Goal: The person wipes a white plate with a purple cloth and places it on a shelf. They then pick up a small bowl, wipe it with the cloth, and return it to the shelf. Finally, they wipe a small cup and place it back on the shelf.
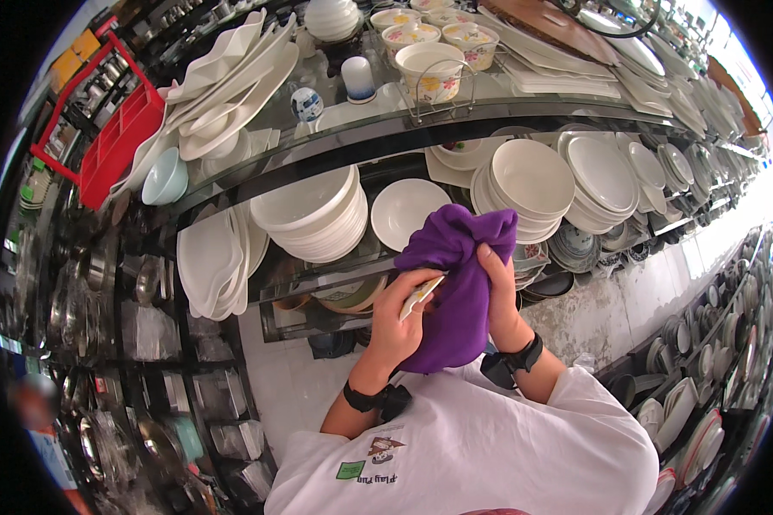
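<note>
In front of my chest, my left hand [394, 322] grips a small white piece with a yellow pattern [420, 299], seen nearly edge-on; it looks like a ceramic lid, though most of it is hidden by the fingers and cloth. My right hand [502, 299] clasps a bunched purple cloth [457, 315], thumb on top, and the cloth hangs between both hands. On the glass shelf above stands a floral ceramic cup [429, 72] without a lid, in a wire rack [451, 96]. Behind it are several matching lidded cups [469, 44].
Stacked white bowls [312, 212], a single bowl [407, 215] and more bowls [528, 187] fill the lower shelf. A red caddy [119, 138] and a pale blue bowl [165, 177] are at left. A person [48, 438] is at the far left edge.
</note>
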Demonstrator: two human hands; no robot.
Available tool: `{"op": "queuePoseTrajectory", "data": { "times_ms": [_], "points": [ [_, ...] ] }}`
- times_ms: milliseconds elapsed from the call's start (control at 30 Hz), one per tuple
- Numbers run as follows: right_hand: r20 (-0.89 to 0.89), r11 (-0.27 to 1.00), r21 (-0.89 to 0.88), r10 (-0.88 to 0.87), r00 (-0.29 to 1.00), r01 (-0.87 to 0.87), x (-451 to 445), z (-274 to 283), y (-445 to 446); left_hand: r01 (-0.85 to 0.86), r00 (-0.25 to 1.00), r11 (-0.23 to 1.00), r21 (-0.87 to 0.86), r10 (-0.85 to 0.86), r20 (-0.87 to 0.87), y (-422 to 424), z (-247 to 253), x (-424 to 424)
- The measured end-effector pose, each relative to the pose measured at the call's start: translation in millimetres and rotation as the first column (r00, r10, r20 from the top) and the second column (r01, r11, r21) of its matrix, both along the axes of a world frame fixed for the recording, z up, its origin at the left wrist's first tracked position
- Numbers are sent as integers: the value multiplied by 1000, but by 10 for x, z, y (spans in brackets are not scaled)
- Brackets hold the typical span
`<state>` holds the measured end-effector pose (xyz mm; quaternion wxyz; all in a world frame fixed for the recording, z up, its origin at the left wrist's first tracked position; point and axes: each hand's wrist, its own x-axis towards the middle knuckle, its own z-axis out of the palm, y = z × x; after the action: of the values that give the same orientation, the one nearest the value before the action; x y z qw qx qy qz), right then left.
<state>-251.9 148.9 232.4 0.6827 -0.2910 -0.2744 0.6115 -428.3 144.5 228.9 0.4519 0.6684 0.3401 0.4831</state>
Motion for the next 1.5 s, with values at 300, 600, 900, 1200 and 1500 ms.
{"op": "queuePoseTrajectory", "data": {
  "times_ms": [300, 600, 900, 1200, 1500],
  "points": [
    [-255, 956, -88, 250, 934, -280, -78, -141, -225, -73, 981, 838, 541, 157, -111, 119, 112, 167],
    [72, 998, 45, 51, 996, -55, -168, -214, -123, -184, 945, 824, 536, 298, -135, 71, 114, 197],
    [658, 976, 215, -173, 733, 37, -27, -390, -122, -105, 994, 988, 109, 106, 1, 32, 144, 112],
    [684, 995, 86, -24, 730, -47, -5, -326, -167, -281, 940, 958, -64, 288, 185, 82, -100, -7],
    [601, 987, -119, 160, 783, -110, -42, -289, -176, -311, 946, 950, 30, 307, 101, 104, -213, -70]
  ]
}}
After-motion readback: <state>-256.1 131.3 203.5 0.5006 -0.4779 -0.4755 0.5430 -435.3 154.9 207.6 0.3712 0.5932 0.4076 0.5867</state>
